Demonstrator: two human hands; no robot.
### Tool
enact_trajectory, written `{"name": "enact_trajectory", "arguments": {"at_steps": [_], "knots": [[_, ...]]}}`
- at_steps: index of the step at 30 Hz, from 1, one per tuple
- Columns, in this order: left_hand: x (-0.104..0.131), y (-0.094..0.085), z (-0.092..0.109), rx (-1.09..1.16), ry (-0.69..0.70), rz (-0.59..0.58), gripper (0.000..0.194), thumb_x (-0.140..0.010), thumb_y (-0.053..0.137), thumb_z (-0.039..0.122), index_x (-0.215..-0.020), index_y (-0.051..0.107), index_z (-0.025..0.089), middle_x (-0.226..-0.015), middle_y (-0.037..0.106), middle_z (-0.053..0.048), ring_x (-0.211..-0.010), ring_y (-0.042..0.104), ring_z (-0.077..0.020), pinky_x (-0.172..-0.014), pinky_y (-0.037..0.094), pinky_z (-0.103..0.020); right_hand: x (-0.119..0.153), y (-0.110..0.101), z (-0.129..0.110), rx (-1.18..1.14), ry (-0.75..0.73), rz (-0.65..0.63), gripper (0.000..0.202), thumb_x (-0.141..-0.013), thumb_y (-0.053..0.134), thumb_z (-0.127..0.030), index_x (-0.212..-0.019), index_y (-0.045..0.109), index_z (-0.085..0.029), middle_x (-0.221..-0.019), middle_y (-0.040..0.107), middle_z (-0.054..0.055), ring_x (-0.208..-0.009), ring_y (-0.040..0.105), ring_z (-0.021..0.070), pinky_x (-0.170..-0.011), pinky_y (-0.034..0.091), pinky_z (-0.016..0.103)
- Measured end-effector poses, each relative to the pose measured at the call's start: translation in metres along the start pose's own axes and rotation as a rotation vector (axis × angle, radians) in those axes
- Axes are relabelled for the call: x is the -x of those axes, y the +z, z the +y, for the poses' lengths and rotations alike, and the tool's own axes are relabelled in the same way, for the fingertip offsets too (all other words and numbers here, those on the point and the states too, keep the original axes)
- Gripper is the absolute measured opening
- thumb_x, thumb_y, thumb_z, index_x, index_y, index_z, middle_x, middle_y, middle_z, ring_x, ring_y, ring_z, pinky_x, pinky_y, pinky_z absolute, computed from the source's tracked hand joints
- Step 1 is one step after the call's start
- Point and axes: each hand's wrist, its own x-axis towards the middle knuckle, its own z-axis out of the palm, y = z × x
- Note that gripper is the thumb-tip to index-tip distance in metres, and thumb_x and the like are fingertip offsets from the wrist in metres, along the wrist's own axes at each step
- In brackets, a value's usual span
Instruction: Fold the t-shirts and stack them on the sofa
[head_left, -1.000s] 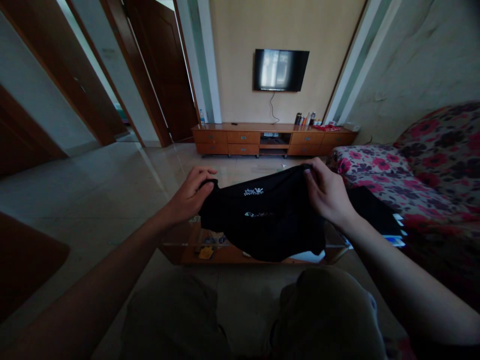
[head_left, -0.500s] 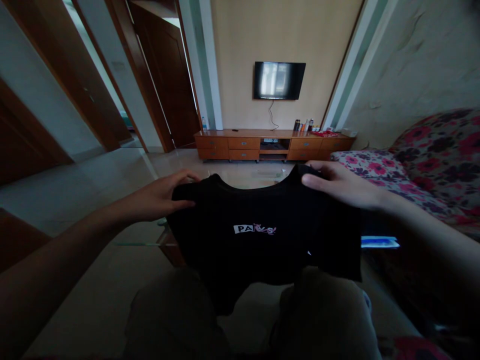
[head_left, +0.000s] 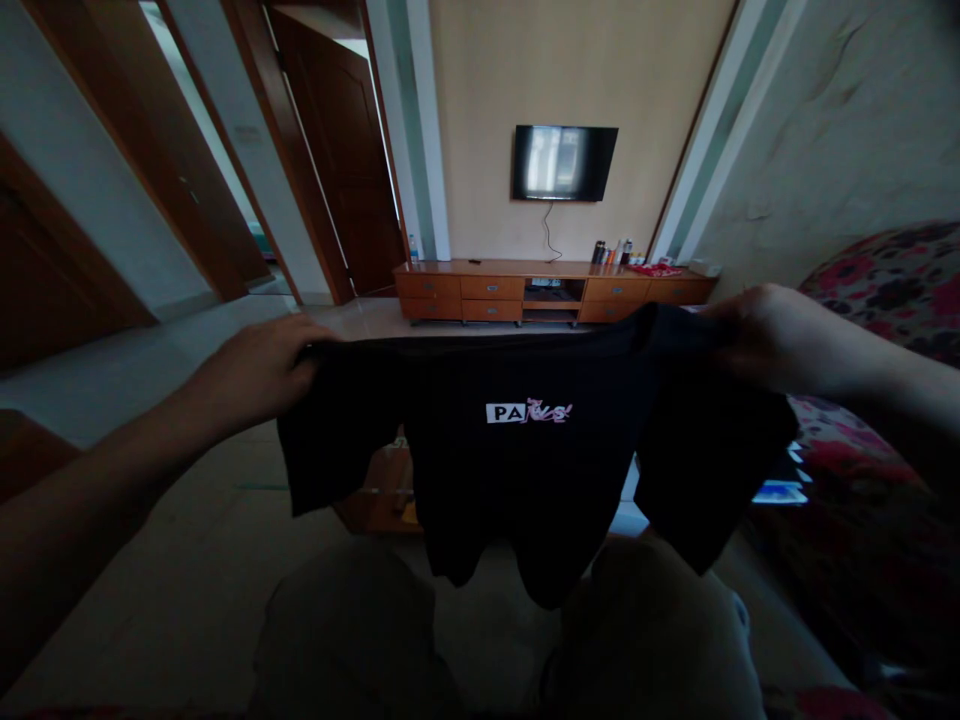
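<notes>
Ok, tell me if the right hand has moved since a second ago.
Yes. The right hand, gripping the black T-shirt, has swung outward to the right, from under the TV cabinet toward the floral sofa.

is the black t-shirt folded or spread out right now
Spread out. The black t-shirt hangs stretched between the left hand and right hand, both sleeves out, chest print showing.

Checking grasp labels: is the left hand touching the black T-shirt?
Touching. The head view shows the left hand closed over the shoulder edge of the black T-shirt, fingers curled onto the cloth, no gap.
</notes>
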Motion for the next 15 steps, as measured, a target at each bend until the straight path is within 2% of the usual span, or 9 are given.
{"name": "enact_trajectory", "arguments": {"at_steps": [3,5,6,8,10,12,15], "knots": [[0.003,-0.012,-0.004,0.021,-0.127,0.013,0.024,-0.089,0.056,0.034,-0.103,0.070,0.021,-0.095,0.066,0.001,-0.091,0.056,-0.0204,-0.099,0.044,-0.045,-0.014,-0.018,0.010,0.090,-0.017,0.040,0.073,-0.100,0.028,-0.047,-0.044,0.057,-0.009,-0.107,0.076,0.009,-0.089,0.072,0.0121,-0.061,0.041,0.034],[0.005,-0.017,0.003,0.043,-0.208,-0.028,0.027,-0.092,0.054,0.037,-0.106,0.070,0.020,-0.091,0.067,0.001,-0.088,0.057,-0.0195,-0.094,0.047,-0.042,-0.036,-0.037,0.025,0.186,-0.042,-0.022,0.075,-0.100,0.025,-0.048,-0.047,0.061,-0.008,-0.103,0.076,0.008,-0.083,0.072,0.0111,-0.061,0.039,0.037],[0.007,-0.019,0.009,0.081,-0.246,-0.051,0.030,-0.093,0.052,0.038,-0.109,0.070,0.019,-0.090,0.067,0.001,-0.086,0.057,-0.0182,-0.091,0.049,-0.040,-0.049,-0.048,0.034,0.262,-0.072,-0.123,0.072,-0.099,0.029,-0.049,-0.053,0.067,-0.008,-0.098,0.077,0.008,-0.079,0.071,0.0107,-0.061,0.037,0.039],[0.008,-0.021,0.022,0.230,-0.354,-0.091,0.035,-0.096,0.048,0.040,-0.116,0.068,0.018,-0.084,0.065,0.001,-0.078,0.057,-0.0146,-0.081,0.052,-0.036,-0.070,-0.067,0.052,0.486,-0.161,-0.439,0.058,-0.096,0.042,-0.052,-0.079,0.079,-0.011,-0.089,0.076,0.004,-0.072,0.069,0.0100,-0.063,0.037,0.040],[0.008,-0.022,0.034,0.417,-0.500,-0.092,0.035,-0.096,0.049,0.040,-0.120,0.066,0.020,-0.080,0.062,0.000,-0.069,0.056,-0.0126,-0.069,0.055,-0.032,-0.082,-0.080,0.066,0.709,-0.163,-0.526,0.042,-0.095,0.055,-0.047,-0.099,0.080,-0.015,-0.084,0.076,0.003,-0.069,0.068,0.0113,-0.064,0.039,0.038],[0.006,-0.022,0.042,0.572,-0.586,-0.042,0.032,-0.095,0.052,0.038,-0.120,0.065,0.022,-0.087,0.064,-0.002,-0.069,0.060,-0.0145,-0.061,0.057,-0.031,-0.084,-0.086,0.072,0.903,-0.099,-0.577,0.029,-0.093,0.067,-0.037,-0.112,0.078,-0.019,-0.087,0.077,0.005,-0.070,0.070,0.0153,-0.066,0.044,0.034],[0.004,-0.025,0.047,0.609,-0.488,0.137,0.029,-0.093,0.054,0.034,-0.117,0.065,0.020,-0.105,0.067,-0.006,-0.081,0.065,-0.0177,-0.067,0.062,-0.035,-0.080,-0.088,0.073,0.978,0.026,-0.686,0.030,-0.090,0.070,-0.022,-0.120,0.075,-0.022,-0.098,0.077,0.009,-0.077,0.071,0.0179,-0.070,0.048,0.031]]}}
